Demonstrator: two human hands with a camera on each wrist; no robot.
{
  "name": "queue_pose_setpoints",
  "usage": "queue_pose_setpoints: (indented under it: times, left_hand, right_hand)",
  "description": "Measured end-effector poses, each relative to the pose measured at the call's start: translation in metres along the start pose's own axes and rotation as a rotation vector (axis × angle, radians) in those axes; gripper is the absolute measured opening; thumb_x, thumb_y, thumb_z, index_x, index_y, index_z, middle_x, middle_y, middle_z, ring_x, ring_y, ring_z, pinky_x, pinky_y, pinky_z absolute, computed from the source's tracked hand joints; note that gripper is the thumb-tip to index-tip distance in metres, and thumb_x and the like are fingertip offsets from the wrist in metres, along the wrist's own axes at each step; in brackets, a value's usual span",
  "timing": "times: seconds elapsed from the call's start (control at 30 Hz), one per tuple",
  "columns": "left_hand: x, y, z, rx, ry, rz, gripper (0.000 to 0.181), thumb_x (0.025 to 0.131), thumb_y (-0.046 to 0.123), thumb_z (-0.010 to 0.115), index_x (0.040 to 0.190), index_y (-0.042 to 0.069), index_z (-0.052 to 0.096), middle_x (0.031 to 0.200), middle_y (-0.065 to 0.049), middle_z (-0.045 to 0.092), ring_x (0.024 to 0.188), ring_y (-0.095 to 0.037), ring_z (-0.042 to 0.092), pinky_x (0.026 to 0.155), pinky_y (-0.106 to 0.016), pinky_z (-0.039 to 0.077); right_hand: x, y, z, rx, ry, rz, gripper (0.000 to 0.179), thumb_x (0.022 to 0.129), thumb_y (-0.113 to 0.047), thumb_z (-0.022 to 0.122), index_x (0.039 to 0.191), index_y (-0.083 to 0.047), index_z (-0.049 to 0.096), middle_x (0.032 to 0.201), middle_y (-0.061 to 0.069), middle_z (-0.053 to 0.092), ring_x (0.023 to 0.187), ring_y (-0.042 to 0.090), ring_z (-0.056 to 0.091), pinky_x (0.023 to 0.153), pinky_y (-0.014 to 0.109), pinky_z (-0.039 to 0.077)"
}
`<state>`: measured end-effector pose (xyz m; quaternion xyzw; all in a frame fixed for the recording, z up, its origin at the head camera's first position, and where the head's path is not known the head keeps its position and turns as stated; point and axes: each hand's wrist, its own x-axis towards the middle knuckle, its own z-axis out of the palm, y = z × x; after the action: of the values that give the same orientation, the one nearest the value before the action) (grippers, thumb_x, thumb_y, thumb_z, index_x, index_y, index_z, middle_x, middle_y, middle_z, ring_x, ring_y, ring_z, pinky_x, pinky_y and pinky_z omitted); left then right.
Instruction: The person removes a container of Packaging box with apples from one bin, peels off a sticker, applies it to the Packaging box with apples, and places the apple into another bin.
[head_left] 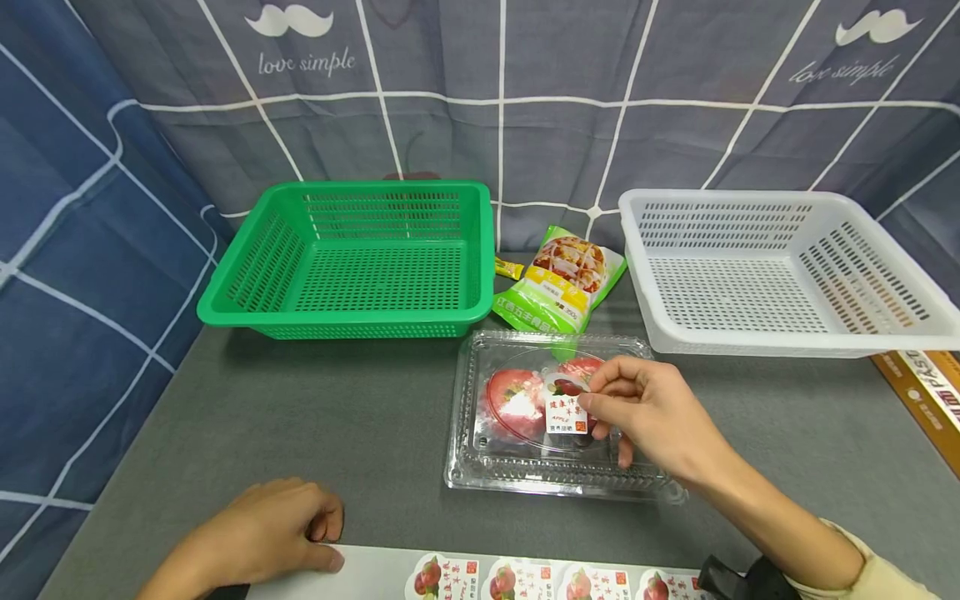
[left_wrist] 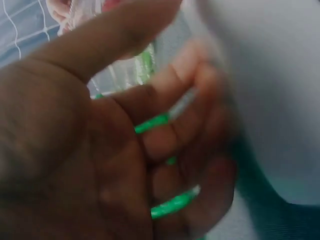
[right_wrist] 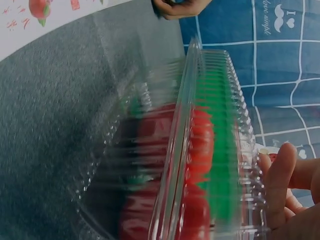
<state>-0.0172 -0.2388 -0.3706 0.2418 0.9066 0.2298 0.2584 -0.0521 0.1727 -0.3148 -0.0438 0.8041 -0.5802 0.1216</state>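
Observation:
A small apple-printed sticker label (head_left: 567,410) is pinched between the thumb and fingers of my right hand (head_left: 660,421). It is over the lid of a clear plastic box (head_left: 480,471) with red round fruits (head_left: 516,403) inside; whether it touches the lid I cannot tell. In the right wrist view the clear box (right_wrist: 175,150) looks blurred, and the fingers of the right hand (right_wrist: 295,195) are beside its lid. My left hand (head_left: 262,529) rests loosely curled at the corner of a white sticker sheet (head_left: 367,567) bearing several similar labels, its thumb over the edge.
Behind the box, a green basket (head_left: 345,317) stands left and a white basket (head_left: 750,340) right. Between them lie a green food packet (head_left: 558,283) and a small yellow packet (head_left: 508,267). A brown box (head_left: 922,400) lies partly under the white basket.

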Motion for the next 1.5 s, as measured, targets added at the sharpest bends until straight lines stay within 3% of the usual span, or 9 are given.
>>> queue_pose_setpoints:
  times: [0.13, 0.23, 0.43, 0.63, 0.77, 0.97, 1.1, 1.3, 1.5]
  left_hand:
    - [0.002, 0.009, 0.0, 0.141, 0.087, -0.09, 0.036, 0.073, 0.056, 0.079, 0.087, 0.031, 0.057, 0.08, 0.016, 0.045, 0.07, -0.003, 0.044, 0.055, -0.032, 0.036]
    - [0.008, 0.021, -0.003, 0.151, 0.187, -0.127, 0.038, 0.077, 0.059, 0.076, 0.095, 0.029, 0.061, 0.088, 0.016, 0.049, 0.079, -0.005, 0.049, 0.062, -0.036, 0.043]
    - [0.028, 0.053, -0.009, -0.03, 0.45, -0.063, 0.027, 0.086, 0.045, 0.075, 0.102, 0.025, 0.067, 0.094, 0.015, 0.059, 0.085, -0.007, 0.054, 0.07, -0.031, 0.047]
    - [0.066, 0.084, -0.001, -0.312, 0.579, 0.021, 0.03, 0.086, 0.035, 0.078, 0.11, 0.02, 0.067, 0.113, 0.008, 0.059, 0.1, -0.018, 0.056, 0.084, -0.041, 0.047]
    - [0.09, 0.097, 0.005, -0.374, 0.657, 0.105, 0.038, 0.085, 0.029, 0.079, 0.118, 0.019, 0.064, 0.13, 0.002, 0.052, 0.12, -0.02, 0.048, 0.093, -0.05, 0.042]
    - [0.111, 0.118, 0.011, -0.223, 0.691, 0.197, 0.048, 0.085, 0.037, 0.078, 0.128, 0.021, 0.062, 0.153, -0.007, 0.03, 0.141, -0.026, 0.024, 0.102, -0.063, 0.032]
    - [0.121, 0.129, 0.01, -0.124, 0.707, 0.268, 0.043, 0.086, 0.04, 0.075, 0.125, 0.023, 0.065, 0.157, -0.009, 0.024, 0.146, -0.026, 0.014, 0.106, -0.064, 0.026]
    - [0.134, 0.134, 0.005, -0.063, 0.637, 0.258, 0.043, 0.089, 0.044, 0.071, 0.127, 0.025, 0.066, 0.159, -0.012, 0.023, 0.147, -0.029, 0.01, 0.109, -0.065, 0.021]
    - [0.141, 0.137, 0.005, 0.032, 0.558, 0.23, 0.043, 0.087, 0.05, 0.071, 0.125, 0.029, 0.069, 0.158, -0.015, 0.023, 0.147, -0.036, 0.007, 0.109, -0.066, 0.019]
  right_hand:
    - [0.002, 0.001, -0.001, -0.053, -0.002, -0.01, 0.017, 0.09, -0.009, 0.071, 0.092, 0.003, 0.06, 0.07, 0.014, 0.062, 0.05, 0.024, 0.057, 0.04, 0.039, 0.049]
    - [0.002, 0.002, -0.002, -0.073, 0.005, -0.024, 0.013, 0.09, -0.006, 0.07, 0.092, 0.004, 0.061, 0.07, 0.013, 0.063, 0.053, 0.026, 0.059, 0.04, 0.038, 0.05]
    - [0.001, 0.005, 0.0, -0.172, 0.031, -0.09, 0.006, 0.089, 0.0, 0.07, 0.088, -0.002, 0.064, 0.065, 0.009, 0.062, 0.046, 0.023, 0.057, 0.039, 0.036, 0.048]
    - [0.003, 0.008, 0.002, -0.282, 0.082, -0.129, 0.008, 0.088, -0.002, 0.071, 0.085, -0.006, 0.064, 0.061, 0.003, 0.059, 0.038, 0.018, 0.053, 0.037, 0.032, 0.046]
    - [0.005, 0.009, 0.002, -0.287, 0.08, -0.133, 0.008, 0.088, -0.001, 0.07, 0.088, -0.005, 0.063, 0.062, 0.005, 0.059, 0.038, 0.018, 0.053, 0.037, 0.033, 0.046]
    - [0.006, 0.011, 0.004, -0.23, 0.073, -0.156, 0.019, 0.087, 0.004, 0.07, 0.1, -0.003, 0.058, 0.075, 0.008, 0.058, 0.041, 0.018, 0.052, 0.038, 0.034, 0.048]
    - [0.006, 0.011, 0.005, -0.293, 0.091, -0.187, 0.017, 0.086, 0.004, 0.07, 0.096, -0.005, 0.06, 0.072, 0.005, 0.058, 0.042, 0.016, 0.052, 0.039, 0.032, 0.047]
    - [0.012, 0.013, 0.005, -0.506, 0.166, -0.297, 0.017, 0.081, 0.001, 0.075, 0.094, -0.009, 0.07, 0.07, -0.008, 0.06, 0.053, 0.008, 0.049, 0.05, 0.025, 0.042]
    - [0.011, 0.016, 0.002, -0.592, 0.214, -0.346, 0.017, 0.08, -0.001, 0.078, 0.094, -0.01, 0.073, 0.071, -0.011, 0.06, 0.054, 0.006, 0.047, 0.051, 0.025, 0.04]
